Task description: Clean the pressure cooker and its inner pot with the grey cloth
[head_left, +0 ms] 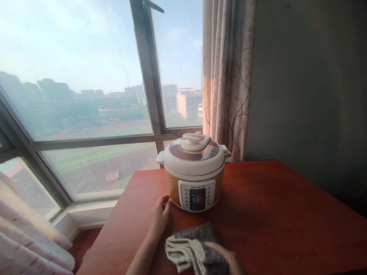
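Window (72, 78): large, dark-framed, 2 upper panes over lower ones; hazy sky, buildings, green field outside
Curtains: patterned, 1 (229, 67) drawn at right, 1 (24, 241) at lower left
Wall (318, 82): plain grey, shaded
Table (286, 222): reddish-brown wood, beside window
Light: soft daylight

Cooker (194, 172) on table (286, 214), cloth (194, 247) before it, window (72, 78) behind.

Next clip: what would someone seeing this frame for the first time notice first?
The cream and gold electric pressure cooker stands lid on at the far edge of the reddish wooden table, before a big window with a city view. The left hand touches the cooker's base at its left side. Nearer the camera, the right hand holds a folded grey cloth on the table.
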